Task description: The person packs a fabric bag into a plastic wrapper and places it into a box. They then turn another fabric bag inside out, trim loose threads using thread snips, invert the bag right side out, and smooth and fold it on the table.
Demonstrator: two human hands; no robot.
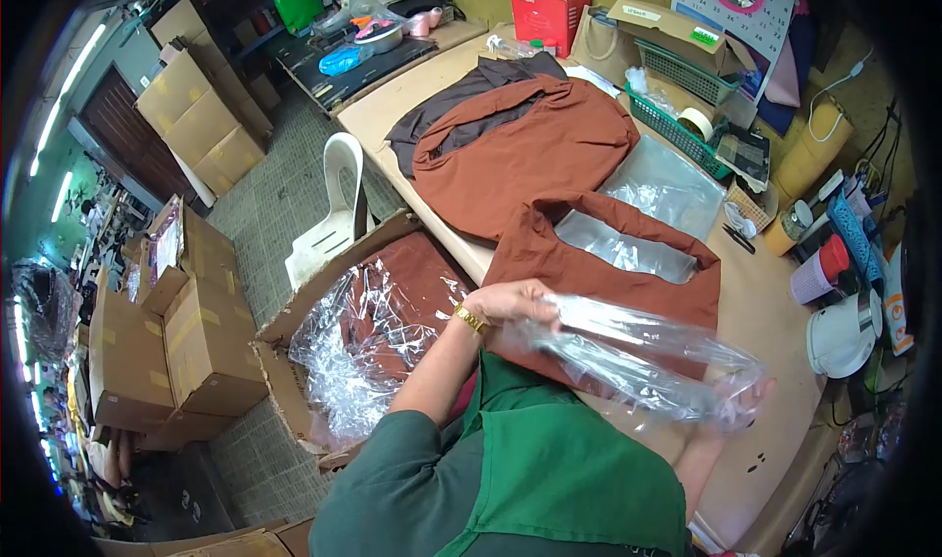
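A clear plastic bag [628, 356] is stretched between my two hands above the table. My left hand [520, 304], with a gold-coloured watch on its wrist, is closed on the bag's left end. At the other end my right hand [744, 398] grips the bag; film partly covers its fingers. Below the bag lies a rust-brown garment [510, 253] with clear plastic showing in its opening. Farther back, more rust-brown garments [530, 164] are piled with a dark one [407, 125]. A flat clear plastic sheet [677, 184] lies to their right.
An open carton [270, 390] at my left contains brown garments in clear plastic [353, 341]. A white chair [329, 218] stands behind it. Green baskets [677, 130], a tape roll [696, 123], scissors [738, 239] and a white helmet-like object [839, 336] line the table's right side.
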